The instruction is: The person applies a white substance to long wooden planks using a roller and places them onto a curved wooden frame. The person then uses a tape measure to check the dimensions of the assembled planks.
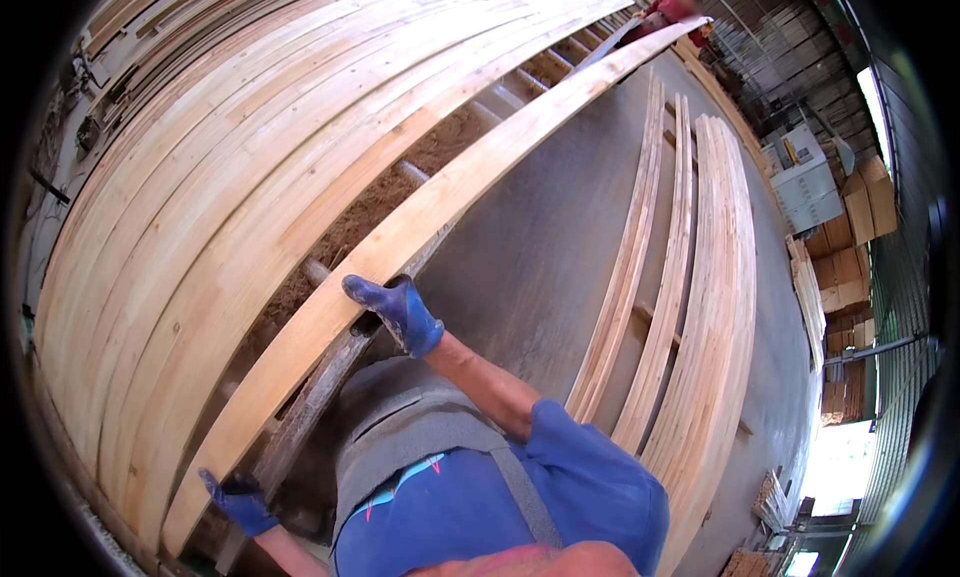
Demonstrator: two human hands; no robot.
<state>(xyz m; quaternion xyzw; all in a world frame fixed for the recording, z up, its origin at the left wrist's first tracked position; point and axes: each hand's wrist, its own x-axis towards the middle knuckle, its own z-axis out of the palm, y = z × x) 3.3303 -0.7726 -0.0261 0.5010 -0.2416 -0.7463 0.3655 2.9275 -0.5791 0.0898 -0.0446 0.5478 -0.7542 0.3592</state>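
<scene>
Head view: a broad bed of pale planks fills ten o'clock — smooth, grainy softwood, bowed by the lens. Stacked boards lie on grey concrete floor at three o'clock. One long plank runs diagonally from seven to one o'clock — right hand, blue-gloved, grips its edge at centre; left hand, gloved too, clasps its near end at seven.

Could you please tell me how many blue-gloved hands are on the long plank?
2: the right hand grips the long plank near mid-length, and the left hand holds its near end at lower left.
</scene>
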